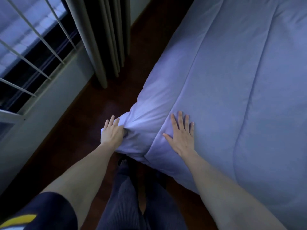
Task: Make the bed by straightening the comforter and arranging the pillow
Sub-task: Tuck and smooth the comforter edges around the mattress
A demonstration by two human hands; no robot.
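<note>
At the bed's corner, left hand [111,133] grip bunching the comforter [216,90], thumb hidden; right hand [181,133] spread flat.

The comforter [232,80] is plain pale lavender-blue. Beside it the floor [93,113] is dark reddish-brown wood, the curtain [99,39] grey-beige, the trousers [124,196] dark ribbed navy, the sleeve [41,213] navy with yellow.

The room is dim, with a cool bluish light coming through the barred window [25,47]. Just beside the window hang grey pleated curtains [99,39], reaching down near the dark wooden floor [86,117] below its sill.
</note>
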